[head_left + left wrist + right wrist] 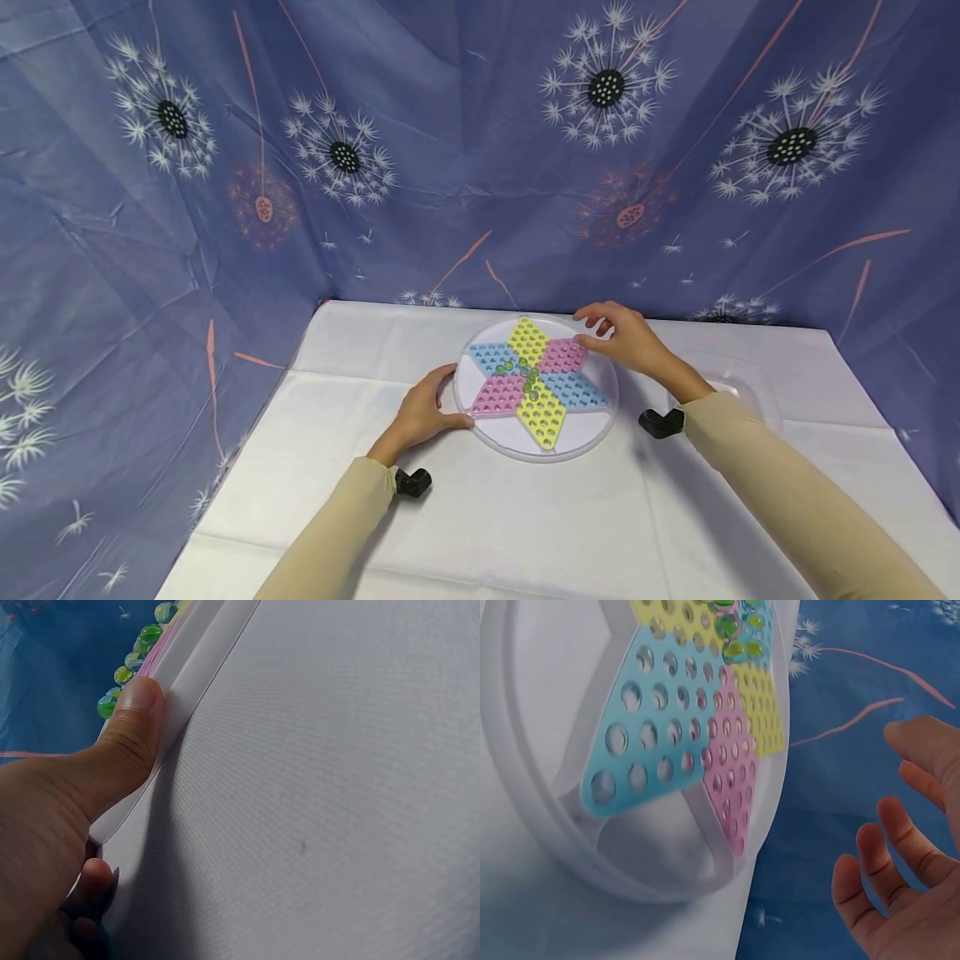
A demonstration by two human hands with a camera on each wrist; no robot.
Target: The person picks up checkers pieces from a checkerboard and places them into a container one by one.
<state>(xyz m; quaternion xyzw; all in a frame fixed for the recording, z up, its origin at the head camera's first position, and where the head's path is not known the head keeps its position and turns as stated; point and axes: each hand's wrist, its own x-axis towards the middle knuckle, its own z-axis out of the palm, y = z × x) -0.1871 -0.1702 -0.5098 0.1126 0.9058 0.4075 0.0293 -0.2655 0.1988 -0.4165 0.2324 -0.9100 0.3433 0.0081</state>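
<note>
A round white Chinese checkers board (491,429) lies on the table, its six-pointed star coloured yellow, pink and blue with rows of holes. Several green and yellowish glass marbles (531,382) sit around the middle and on the blue point at upper left. My left hand (422,414) holds the board's left edge, the thumb (135,727) laid along the rim. Over by the upper right rim, my right hand (628,340) hovers with loosely bent fingers and nothing in them. The right wrist view shows a gap between that hand and the board.
A clear plastic tray or lid (753,387) lies on the right, partly hidden behind the right forearm. White cloth covers the table (540,533). Directly behind the table's far edge hangs a blue curtain (465,150) with a dandelion print.
</note>
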